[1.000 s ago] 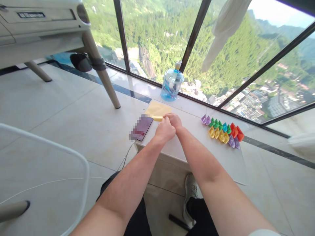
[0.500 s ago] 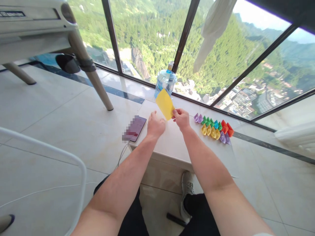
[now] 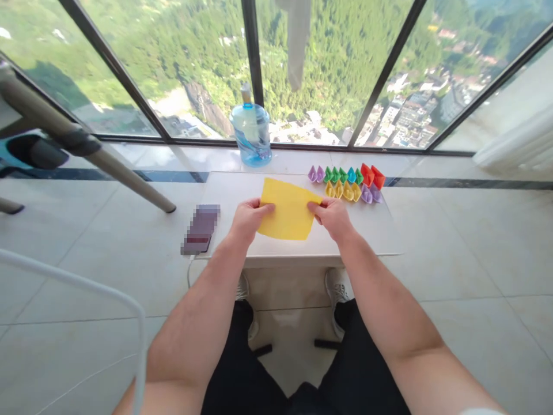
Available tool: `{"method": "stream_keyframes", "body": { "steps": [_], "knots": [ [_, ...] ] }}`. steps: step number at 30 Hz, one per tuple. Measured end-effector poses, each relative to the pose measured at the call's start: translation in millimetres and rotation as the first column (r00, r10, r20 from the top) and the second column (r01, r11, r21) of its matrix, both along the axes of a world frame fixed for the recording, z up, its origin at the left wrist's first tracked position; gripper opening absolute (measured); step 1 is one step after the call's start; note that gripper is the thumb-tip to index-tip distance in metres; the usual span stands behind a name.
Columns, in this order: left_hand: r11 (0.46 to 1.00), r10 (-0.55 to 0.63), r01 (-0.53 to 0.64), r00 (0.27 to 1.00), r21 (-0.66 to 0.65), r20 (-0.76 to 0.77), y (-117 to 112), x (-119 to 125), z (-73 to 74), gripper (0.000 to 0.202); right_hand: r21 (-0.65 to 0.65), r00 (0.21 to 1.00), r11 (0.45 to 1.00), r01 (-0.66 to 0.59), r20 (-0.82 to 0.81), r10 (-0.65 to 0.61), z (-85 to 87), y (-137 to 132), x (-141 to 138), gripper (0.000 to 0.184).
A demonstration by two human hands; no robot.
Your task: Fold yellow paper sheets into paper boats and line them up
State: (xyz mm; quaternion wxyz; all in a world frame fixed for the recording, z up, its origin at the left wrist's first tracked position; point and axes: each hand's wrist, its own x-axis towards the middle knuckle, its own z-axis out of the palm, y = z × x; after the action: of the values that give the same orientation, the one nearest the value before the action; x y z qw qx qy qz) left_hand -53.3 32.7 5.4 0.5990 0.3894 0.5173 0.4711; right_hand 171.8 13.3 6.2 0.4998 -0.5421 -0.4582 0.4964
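Note:
A yellow sheet of paper (image 3: 287, 210) is stretched between my two hands, above the white table (image 3: 276, 249). My left hand (image 3: 249, 219) pinches its left edge, thumb on top. At the right edge my right hand (image 3: 333, 216) grips the sheet near the upper corner, also with the thumb on top. The fingers beneath the paper are hidden. Beyond my right hand stand several folded paper boats in two rows: green ones (image 3: 336, 174), yellow ones (image 3: 343, 191), red ones (image 3: 372, 175), purple ones (image 3: 371, 194) and a blue one (image 3: 351, 175).
A phone (image 3: 202, 227), partly pixelated, lies at the table's left edge with a white cable (image 3: 189, 271). Behind the table, a blue water jug (image 3: 251, 135) stands by the window. A metal-legged piece of furniture (image 3: 125, 173) is at left, near a white curved tube (image 3: 86, 279).
My left hand has taken hold of the paper's left side. The sheet has come down and turned from upright on one corner to spread out between both hands. The view has shifted.

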Motion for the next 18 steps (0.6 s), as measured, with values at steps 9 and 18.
{"method": "stream_keyframes", "body": {
  "steps": [9, 18],
  "knots": [
    [0.996, -0.061, 0.061, 0.998, -0.072, 0.008, 5, 25, -12.3, 0.041, -0.002, 1.0, 1.0, -0.023, 0.019, 0.023, 3.8, 8, 36, 0.034],
    [0.996, -0.077, 0.079, 0.995, -0.031, 0.058, 1, 32, -14.4, 0.044, -0.044, 0.995, 0.994, -0.101, -0.018, 0.101, -11.3, 1, 43, 0.029]
  ]
}}
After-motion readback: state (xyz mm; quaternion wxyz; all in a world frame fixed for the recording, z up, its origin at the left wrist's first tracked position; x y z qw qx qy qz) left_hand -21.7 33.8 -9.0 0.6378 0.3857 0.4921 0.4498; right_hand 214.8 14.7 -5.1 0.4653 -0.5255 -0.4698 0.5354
